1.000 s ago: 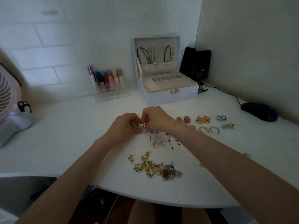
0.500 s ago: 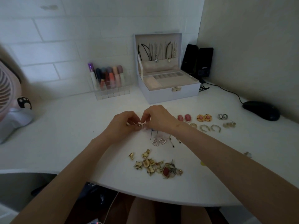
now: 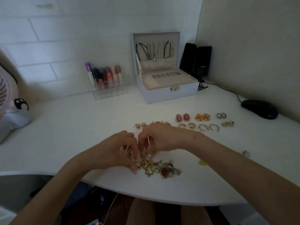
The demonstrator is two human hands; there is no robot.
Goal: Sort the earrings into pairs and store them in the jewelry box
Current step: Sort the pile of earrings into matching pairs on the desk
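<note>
Beyond the fingers, the jewelry box [image 3: 167,95] stands with its lid raised, necklaces [image 3: 154,51] hanging inside it. The clear organizer [image 3: 110,93] beside it holds lipsticks. The left hand [image 3: 112,151] and right hand [image 3: 164,138] bend their fingers [image 3: 135,154] down onto the pile of earrings [image 3: 160,168] on the surface [image 3: 65,135]. The tips touch gold pieces, but I cannot tell whether either hand pinches one. Paired earrings [image 3: 203,117] lie just beyond the right fingers.

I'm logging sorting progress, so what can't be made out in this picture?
Head view only:
Whether the left hand or right hand grips an earring: fingers overlap above the unsorted pile.
What the jewelry box compartments hold: too small, dim.
The fan: cut off by the left edge.
</note>
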